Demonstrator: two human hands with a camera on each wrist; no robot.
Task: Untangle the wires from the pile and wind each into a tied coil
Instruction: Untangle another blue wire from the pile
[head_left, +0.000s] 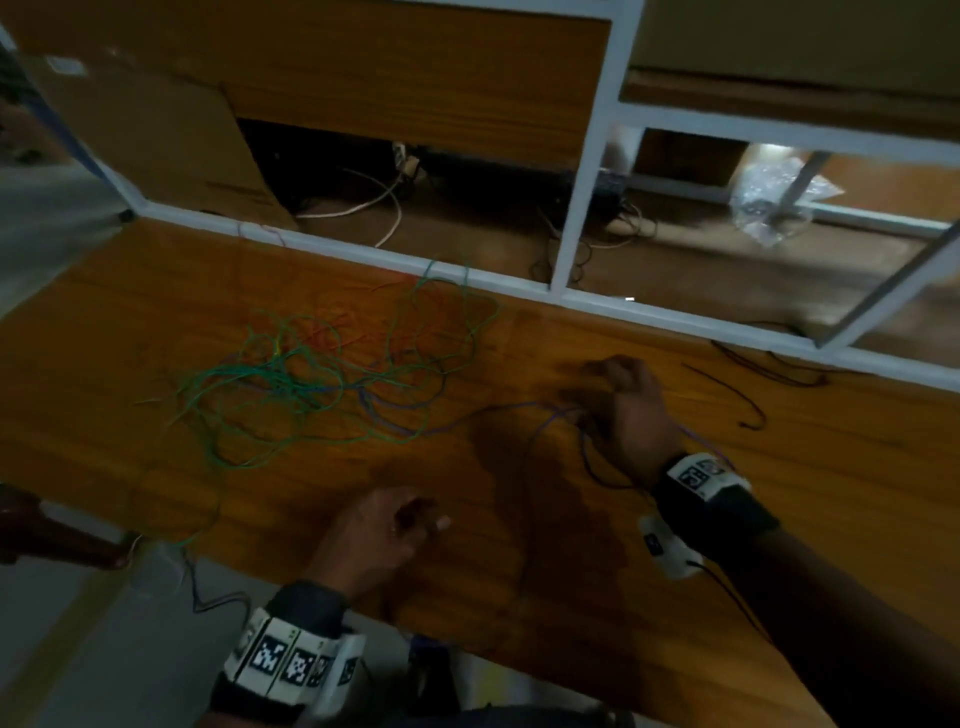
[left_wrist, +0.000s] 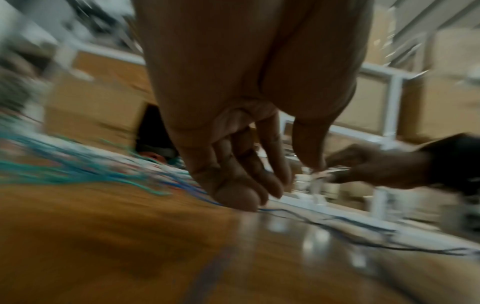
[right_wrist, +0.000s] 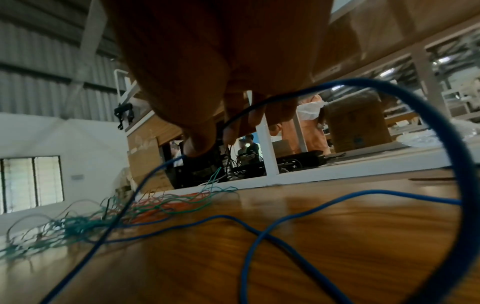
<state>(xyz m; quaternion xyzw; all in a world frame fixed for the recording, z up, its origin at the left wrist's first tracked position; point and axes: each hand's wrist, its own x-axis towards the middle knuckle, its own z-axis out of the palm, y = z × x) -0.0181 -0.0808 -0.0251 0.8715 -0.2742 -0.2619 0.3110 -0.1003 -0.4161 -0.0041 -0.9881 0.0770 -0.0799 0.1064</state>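
one tangled wire pile (head_left: 322, 374) on one wooden table (head_left: 779, 467); one blue wire (right_wrist: 298, 216); one dark wire (head_left: 748, 395) apart; two hands: left hand (head_left: 374, 535), right hand (head_left: 628, 410).

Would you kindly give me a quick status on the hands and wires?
Right hand holds the blue wire. Left hand empty, fingers loose. Blue wire still runs into the pile; nothing coiled.

A loose tangle of green, red and blue wires (head_left: 332, 374) is spread on the wooden table (head_left: 779, 493), left of centre. One blue wire (head_left: 467, 421) is led from the tangle to the right hand (head_left: 623, 410), where it is gripped by curled fingers. The left hand (head_left: 379, 530) is held near the table's front edge, fingers loosely curled. A dark wire (head_left: 748, 400) lies apart at far right.
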